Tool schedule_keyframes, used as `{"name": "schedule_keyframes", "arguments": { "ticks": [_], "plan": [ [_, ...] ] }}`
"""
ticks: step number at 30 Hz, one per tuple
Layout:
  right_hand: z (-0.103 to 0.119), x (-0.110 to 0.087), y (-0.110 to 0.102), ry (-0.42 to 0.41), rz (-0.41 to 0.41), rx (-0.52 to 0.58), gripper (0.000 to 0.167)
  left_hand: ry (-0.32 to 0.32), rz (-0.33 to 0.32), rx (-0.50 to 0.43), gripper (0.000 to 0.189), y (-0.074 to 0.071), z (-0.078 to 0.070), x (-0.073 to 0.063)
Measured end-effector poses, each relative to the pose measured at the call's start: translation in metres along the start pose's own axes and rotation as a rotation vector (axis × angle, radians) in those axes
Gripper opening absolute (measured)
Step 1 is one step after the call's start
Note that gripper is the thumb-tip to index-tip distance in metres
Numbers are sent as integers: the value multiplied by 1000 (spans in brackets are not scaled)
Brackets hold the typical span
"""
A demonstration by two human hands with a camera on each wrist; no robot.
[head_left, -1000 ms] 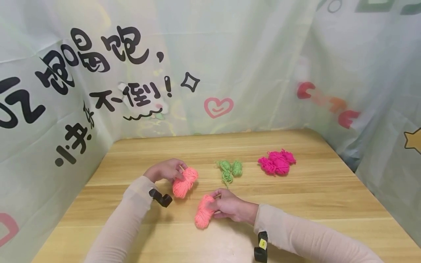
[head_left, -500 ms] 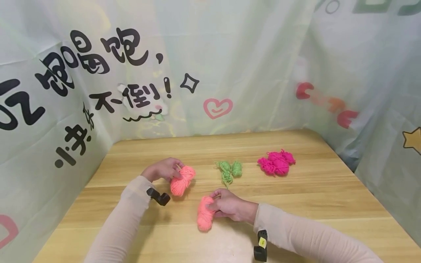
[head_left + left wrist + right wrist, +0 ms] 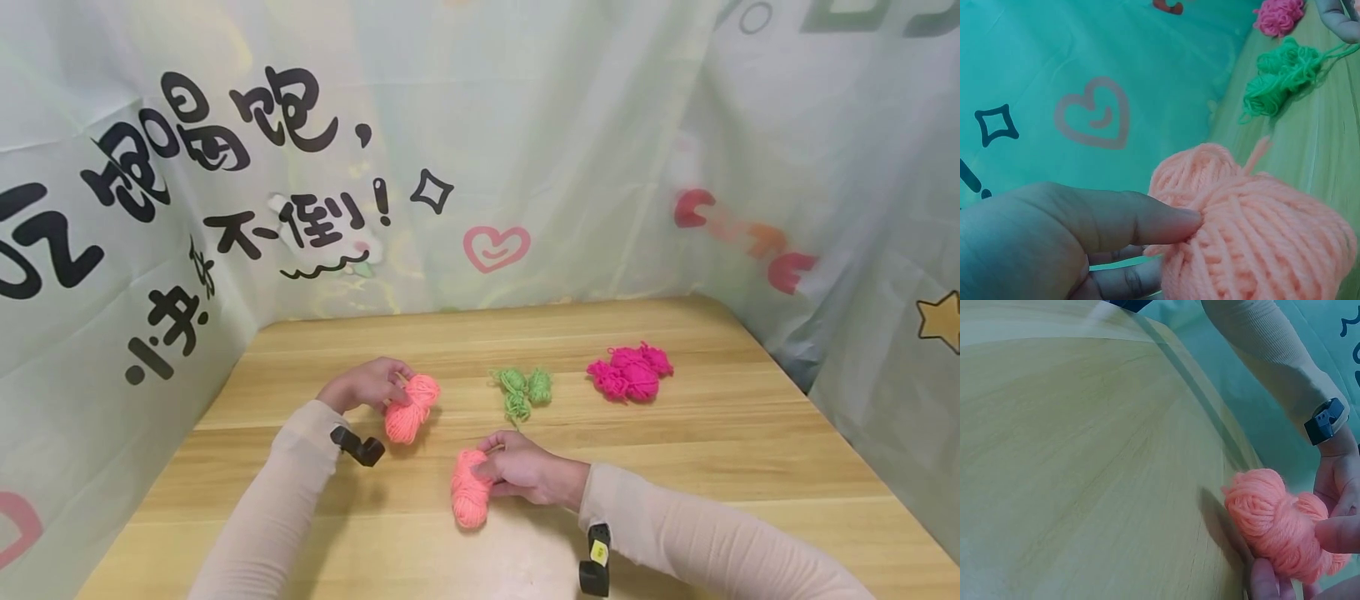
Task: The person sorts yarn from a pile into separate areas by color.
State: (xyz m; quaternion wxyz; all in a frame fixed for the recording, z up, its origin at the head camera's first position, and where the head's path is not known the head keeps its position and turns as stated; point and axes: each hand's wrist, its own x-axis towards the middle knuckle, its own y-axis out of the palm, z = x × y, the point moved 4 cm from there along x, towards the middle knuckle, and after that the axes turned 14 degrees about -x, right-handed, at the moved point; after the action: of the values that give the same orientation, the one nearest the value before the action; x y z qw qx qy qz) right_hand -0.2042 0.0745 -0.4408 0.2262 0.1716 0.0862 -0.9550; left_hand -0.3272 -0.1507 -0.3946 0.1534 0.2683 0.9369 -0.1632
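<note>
In the head view my left hand pinches a coral-pink yarn bundle, cinched at its middle, over the left half of the table. The left wrist view shows the thumb pressed into that coral yarn, the other fingers partly hidden behind it. Nearer the front, my right hand grips a second coral yarn bundle by its right side. Seen from the right wrist, thumb and fingers lie on opposite sides of this second bundle, which casts a shadow on the tabletop.
Behind the hands, small green yarn bundles lie on the wooden table. Farther right is a magenta yarn pile. A printed fabric curtain rises along the table's back and sides.
The left hand has drifted slightly left and back with its coral bundle. In the right hand the other bundle has turned more upright and shifted a little to the right.
</note>
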Motion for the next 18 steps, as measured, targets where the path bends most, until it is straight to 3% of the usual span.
{"name": "schedule_keyframes", "arguments": {
  "ticks": [9,18],
  "plan": [
    [-3,2,2,-2,7,22,38,16,-19,-15,38,-3,7,-2],
    [2,4,0,-3,1,14,40,39,-51,-34,39,-10,3,-5]
  ]
}}
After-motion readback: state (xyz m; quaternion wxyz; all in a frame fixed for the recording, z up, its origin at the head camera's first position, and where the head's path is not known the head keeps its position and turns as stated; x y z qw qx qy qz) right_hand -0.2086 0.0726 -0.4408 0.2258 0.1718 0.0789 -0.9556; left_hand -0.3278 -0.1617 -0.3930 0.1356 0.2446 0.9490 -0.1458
